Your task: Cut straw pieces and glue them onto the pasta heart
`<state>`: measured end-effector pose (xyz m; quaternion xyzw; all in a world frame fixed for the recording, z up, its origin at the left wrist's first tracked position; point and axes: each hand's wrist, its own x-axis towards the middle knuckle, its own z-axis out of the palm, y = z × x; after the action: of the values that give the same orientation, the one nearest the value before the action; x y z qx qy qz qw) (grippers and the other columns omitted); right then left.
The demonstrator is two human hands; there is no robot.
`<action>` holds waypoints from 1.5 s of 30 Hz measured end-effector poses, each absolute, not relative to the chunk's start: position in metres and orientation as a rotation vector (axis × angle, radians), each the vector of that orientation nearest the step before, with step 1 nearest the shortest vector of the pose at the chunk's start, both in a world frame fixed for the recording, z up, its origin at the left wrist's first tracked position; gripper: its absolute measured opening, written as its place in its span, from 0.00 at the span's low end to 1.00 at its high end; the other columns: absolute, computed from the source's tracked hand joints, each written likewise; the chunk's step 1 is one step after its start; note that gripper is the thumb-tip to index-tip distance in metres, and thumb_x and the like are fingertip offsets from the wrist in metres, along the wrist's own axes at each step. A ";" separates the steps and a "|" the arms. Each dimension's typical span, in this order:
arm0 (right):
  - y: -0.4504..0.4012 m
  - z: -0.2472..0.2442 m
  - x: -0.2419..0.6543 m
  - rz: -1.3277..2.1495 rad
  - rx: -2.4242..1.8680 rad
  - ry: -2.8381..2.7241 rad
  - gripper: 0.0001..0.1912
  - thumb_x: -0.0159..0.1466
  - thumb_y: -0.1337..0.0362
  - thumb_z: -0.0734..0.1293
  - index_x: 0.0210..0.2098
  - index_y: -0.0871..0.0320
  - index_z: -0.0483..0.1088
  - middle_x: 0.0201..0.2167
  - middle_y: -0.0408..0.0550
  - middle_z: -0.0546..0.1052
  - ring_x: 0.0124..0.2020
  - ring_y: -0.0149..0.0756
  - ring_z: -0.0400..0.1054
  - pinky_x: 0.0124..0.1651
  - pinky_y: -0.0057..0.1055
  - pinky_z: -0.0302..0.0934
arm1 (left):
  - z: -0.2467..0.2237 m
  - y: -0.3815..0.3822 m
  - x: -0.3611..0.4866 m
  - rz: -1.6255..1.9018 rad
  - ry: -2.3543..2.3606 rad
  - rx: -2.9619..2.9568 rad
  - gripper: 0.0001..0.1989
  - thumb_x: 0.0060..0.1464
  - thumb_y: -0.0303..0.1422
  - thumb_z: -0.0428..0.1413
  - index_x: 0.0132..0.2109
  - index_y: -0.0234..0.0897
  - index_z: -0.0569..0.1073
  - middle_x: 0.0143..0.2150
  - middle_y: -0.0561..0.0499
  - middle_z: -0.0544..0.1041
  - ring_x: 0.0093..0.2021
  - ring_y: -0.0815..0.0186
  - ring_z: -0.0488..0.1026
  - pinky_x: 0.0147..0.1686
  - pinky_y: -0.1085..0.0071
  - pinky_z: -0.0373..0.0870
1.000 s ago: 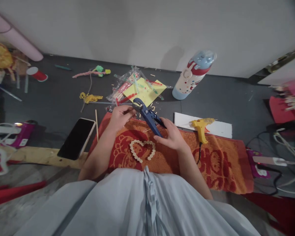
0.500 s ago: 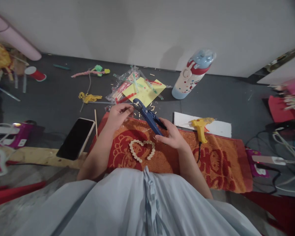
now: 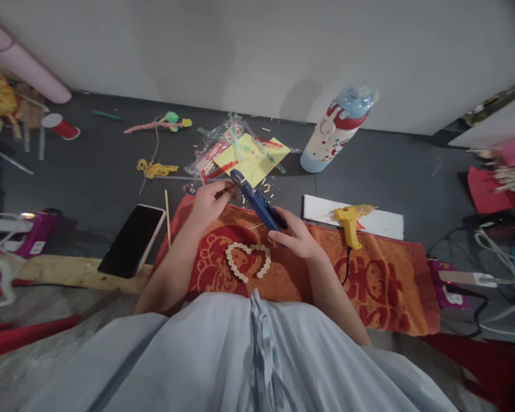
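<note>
One blue cutter point(image 3: 257, 201) lay slanted in your right hand point(image 3: 299, 234), whose fingers were curled about its handles while its head pointed towards your left hand point(image 3: 209, 203). Your left thumb and fingertips were drawn close together near that head; the view was too small and dim there to tell whether you were pinching anything. Below the cutter, between your forearms, a pale heart-shaped outline point(image 3: 267, 260) lay on the orange towel point(image 3: 292, 277), with a gap at its lower point. Beyond your hands lay yellow paper point(image 3: 254, 173), and to your right a yellow glue gun point(image 3: 350, 225).
</note>
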<state>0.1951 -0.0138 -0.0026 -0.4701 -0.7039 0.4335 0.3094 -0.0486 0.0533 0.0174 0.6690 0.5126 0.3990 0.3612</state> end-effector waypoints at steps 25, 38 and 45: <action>-0.013 -0.009 0.194 1.183 -1.266 -1.828 0.32 0.62 0.45 0.63 0.58 0.59 0.64 0.53 0.58 0.74 0.52 0.49 0.69 0.57 0.48 0.61 | 0.014 0.054 -0.052 0.989 1.436 1.931 0.12 0.55 0.34 0.53 0.29 0.35 0.76 0.29 0.50 0.79 0.31 0.65 0.73 0.33 0.72 0.65; -0.012 -0.006 0.193 1.273 -1.232 -1.758 0.30 0.62 0.45 0.63 0.55 0.60 0.66 0.49 0.54 0.76 0.48 0.46 0.70 0.54 0.44 0.62 | 0.017 0.054 -0.056 0.937 1.371 1.947 0.13 0.56 0.34 0.51 0.26 0.35 0.72 0.24 0.53 0.74 0.27 0.67 0.69 0.29 0.73 0.60; -0.013 -0.004 0.188 1.268 -1.257 -1.718 0.29 0.62 0.45 0.63 0.53 0.60 0.68 0.48 0.53 0.76 0.48 0.47 0.70 0.55 0.43 0.61 | 0.018 0.051 -0.052 0.915 1.492 2.083 0.12 0.58 0.33 0.50 0.27 0.37 0.71 0.26 0.51 0.74 0.28 0.66 0.68 0.30 0.71 0.60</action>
<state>0.1884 -0.0128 -0.0040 -0.4797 -0.6555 0.4839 0.3256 -0.0516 0.0512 0.0185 0.7488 0.5363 0.3288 0.2088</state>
